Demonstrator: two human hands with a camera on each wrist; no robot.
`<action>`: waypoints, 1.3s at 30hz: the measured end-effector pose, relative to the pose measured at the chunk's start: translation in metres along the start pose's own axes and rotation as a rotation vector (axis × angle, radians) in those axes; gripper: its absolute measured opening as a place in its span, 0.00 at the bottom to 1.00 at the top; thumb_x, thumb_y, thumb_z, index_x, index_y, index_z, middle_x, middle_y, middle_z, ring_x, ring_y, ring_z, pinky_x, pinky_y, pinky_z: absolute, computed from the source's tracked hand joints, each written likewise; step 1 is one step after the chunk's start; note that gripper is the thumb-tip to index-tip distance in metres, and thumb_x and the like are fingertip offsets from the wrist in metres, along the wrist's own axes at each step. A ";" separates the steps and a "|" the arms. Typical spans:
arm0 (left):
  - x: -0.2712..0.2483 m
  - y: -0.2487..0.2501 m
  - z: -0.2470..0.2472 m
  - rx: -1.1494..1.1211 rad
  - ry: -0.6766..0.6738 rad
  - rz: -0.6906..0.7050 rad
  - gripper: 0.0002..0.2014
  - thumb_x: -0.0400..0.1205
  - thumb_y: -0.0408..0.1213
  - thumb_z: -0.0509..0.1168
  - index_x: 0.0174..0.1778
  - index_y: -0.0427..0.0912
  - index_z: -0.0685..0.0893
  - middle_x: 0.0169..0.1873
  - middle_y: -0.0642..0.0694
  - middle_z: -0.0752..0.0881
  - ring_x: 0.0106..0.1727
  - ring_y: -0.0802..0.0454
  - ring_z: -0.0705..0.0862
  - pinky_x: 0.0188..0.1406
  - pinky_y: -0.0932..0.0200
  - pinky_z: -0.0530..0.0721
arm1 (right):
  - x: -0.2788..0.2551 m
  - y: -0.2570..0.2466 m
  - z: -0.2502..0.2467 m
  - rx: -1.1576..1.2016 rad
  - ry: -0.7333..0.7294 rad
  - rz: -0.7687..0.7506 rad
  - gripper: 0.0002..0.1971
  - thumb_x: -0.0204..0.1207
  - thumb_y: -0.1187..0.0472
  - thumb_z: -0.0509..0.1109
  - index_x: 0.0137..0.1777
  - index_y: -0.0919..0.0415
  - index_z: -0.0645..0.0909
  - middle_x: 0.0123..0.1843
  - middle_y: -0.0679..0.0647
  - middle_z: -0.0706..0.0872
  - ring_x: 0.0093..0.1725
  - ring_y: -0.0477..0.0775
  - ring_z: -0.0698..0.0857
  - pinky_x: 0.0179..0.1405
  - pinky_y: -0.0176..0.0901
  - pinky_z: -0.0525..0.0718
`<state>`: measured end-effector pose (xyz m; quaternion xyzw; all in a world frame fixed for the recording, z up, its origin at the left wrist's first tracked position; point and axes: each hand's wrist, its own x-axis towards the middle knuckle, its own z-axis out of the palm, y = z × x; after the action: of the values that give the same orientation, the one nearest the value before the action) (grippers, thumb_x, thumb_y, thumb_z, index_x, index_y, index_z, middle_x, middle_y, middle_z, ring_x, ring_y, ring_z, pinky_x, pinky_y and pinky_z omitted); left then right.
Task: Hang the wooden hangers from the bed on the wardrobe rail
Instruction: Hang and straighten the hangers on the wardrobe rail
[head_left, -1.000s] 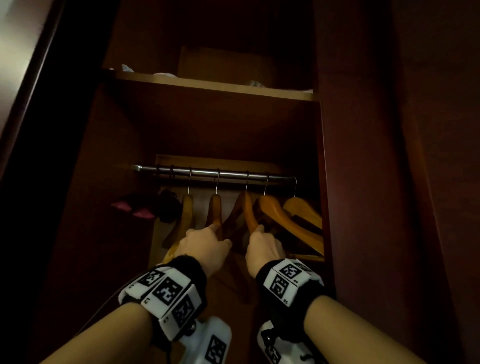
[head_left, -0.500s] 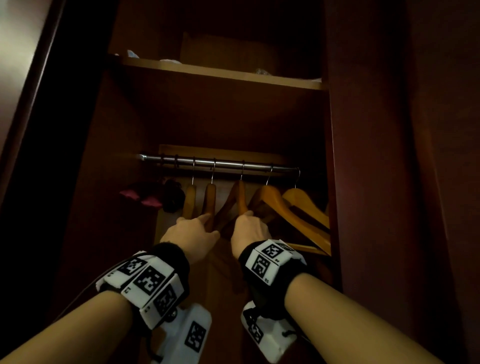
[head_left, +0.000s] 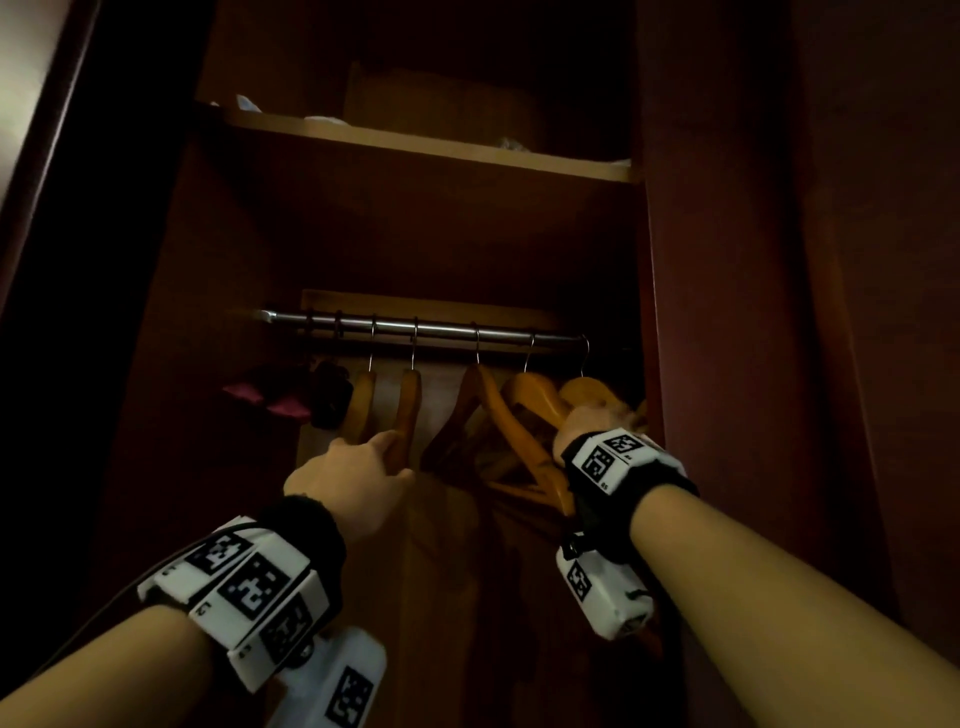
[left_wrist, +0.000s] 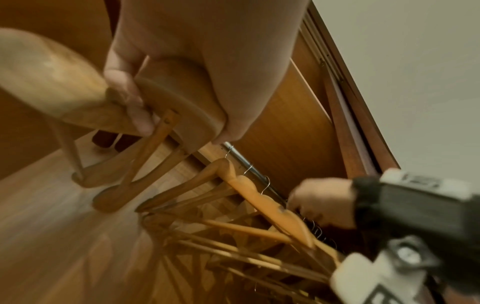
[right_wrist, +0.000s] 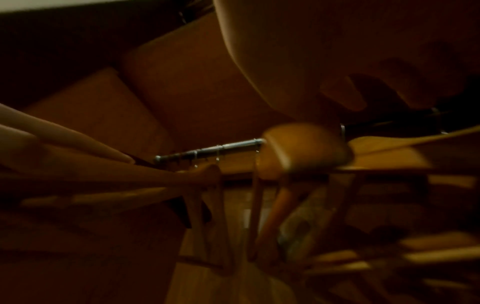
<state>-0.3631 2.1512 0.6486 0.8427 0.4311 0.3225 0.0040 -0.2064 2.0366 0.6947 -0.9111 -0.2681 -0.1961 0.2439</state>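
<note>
my left hand (head_left: 358, 475) grips the shoulder end of the second hanger (head_left: 408, 410) on the rail (head_left: 441, 330); my right hand (head_left: 584, 423) is in among the hangers at the rail's right end, its fingers hidden from the head view.

left wrist: the fingers (left_wrist: 135, 107) and thumb pinch that rounded wooden end; the right hand (left_wrist: 322, 202) sits by the hooks, fingers curled, but on what i can't tell.

right wrist: dark and blurred, grip unreadable.

i judge these stiff, light and smooth, free to swing on thin hooks; best held at the neck or shoulder.
</note>
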 end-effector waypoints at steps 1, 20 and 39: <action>0.000 -0.001 0.001 0.003 0.002 0.003 0.29 0.83 0.58 0.52 0.80 0.61 0.54 0.71 0.39 0.70 0.60 0.43 0.82 0.61 0.48 0.83 | 0.001 0.004 0.001 0.030 -0.035 -0.002 0.27 0.83 0.59 0.59 0.78 0.71 0.59 0.79 0.65 0.63 0.78 0.68 0.63 0.77 0.48 0.69; -0.005 0.006 0.005 -0.038 0.028 0.028 0.27 0.84 0.53 0.53 0.80 0.56 0.58 0.67 0.36 0.71 0.59 0.39 0.81 0.60 0.48 0.84 | 0.000 -0.020 0.003 -0.116 -0.116 -0.158 0.18 0.81 0.55 0.63 0.67 0.64 0.76 0.70 0.61 0.76 0.67 0.61 0.79 0.61 0.49 0.81; -0.002 0.014 0.011 -0.077 -0.001 0.019 0.29 0.84 0.52 0.54 0.81 0.59 0.53 0.72 0.37 0.66 0.59 0.43 0.82 0.59 0.52 0.85 | 0.000 -0.011 0.017 -0.124 -0.062 -0.081 0.29 0.80 0.56 0.64 0.76 0.69 0.63 0.76 0.64 0.62 0.74 0.65 0.70 0.70 0.57 0.76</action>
<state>-0.3478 2.1444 0.6426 0.8460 0.4105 0.3386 0.0335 -0.2090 2.0542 0.6845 -0.9186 -0.2995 -0.1936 0.1705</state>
